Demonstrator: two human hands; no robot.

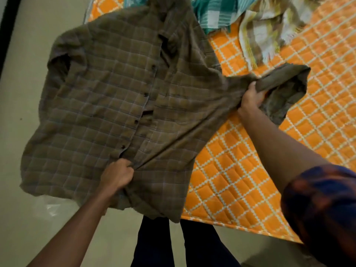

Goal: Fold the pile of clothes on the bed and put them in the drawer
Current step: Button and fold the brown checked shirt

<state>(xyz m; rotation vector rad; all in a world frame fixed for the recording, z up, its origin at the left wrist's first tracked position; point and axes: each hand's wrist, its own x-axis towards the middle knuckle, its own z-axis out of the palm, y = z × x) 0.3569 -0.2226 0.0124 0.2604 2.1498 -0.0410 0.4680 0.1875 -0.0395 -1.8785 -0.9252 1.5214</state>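
A bed (240, 170) under an orange quilt crossed by white lattice lines fills the view from 1 o'clock round to 5 o'clock, with pale floor (23, 93) along the 9 o'clock side. A brown checked shirt (107, 105) is spread front-up from the centre out towards 10 o'clock, dark buttons running down its placket. Its collar end lies over the bed's corner at 12 o'clock and its body reaches out over the floor; whether it rests on the quilt cannot be told.

Two more pieces of the pile lie on the bed: a teal-and-white striped cloth (212, 14) at 12 o'clock and, just beside it at 1 o'clock, a crumpled yellow-and-grey checked cloth (265, 35).

At 6 o'clock stand the person's legs in dark trousers (154, 243), with a dark patterned sleeve (323, 209) at 4 o'clock.

The right hand (250, 98), at 3 o'clock, clutches the shirt's short sleeve (285, 87) — fingers curled tight into the bunched fabric above the quilt. The left hand (116, 177), at 7 o'clock, grips the shirt front near the bottom of the placket, pulling the cloth into a taut crease that runs towards the other hand.
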